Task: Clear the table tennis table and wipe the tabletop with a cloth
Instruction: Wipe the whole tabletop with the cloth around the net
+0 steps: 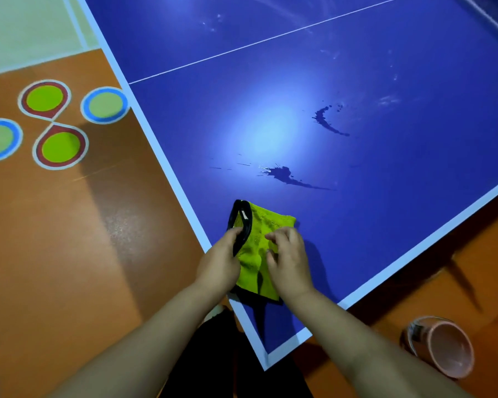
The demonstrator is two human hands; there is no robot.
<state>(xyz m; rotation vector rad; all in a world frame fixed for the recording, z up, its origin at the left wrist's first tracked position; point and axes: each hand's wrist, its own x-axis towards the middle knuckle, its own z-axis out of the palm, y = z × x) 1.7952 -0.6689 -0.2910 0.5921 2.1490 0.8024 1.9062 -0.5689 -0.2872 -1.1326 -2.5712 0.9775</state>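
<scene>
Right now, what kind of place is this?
Probably a games or sports room. There is a blue table tennis table with white lines, and the orange floor beside it has bright painted circles. The left hand and right hand hold a green cloth on the table.

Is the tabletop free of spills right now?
No, dark spill marks lie on the blue tabletop, beyond the yellow-green cloth.

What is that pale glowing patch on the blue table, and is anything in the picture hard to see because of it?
Head view: the pale patch is light glare on the glossy blue table tennis tabletop, washing out colour there; the dark splash stains beside it are clear. Head view: the right hand, holding the yellow-green black-edged cloth, throws a soft shadow rightward.
</scene>
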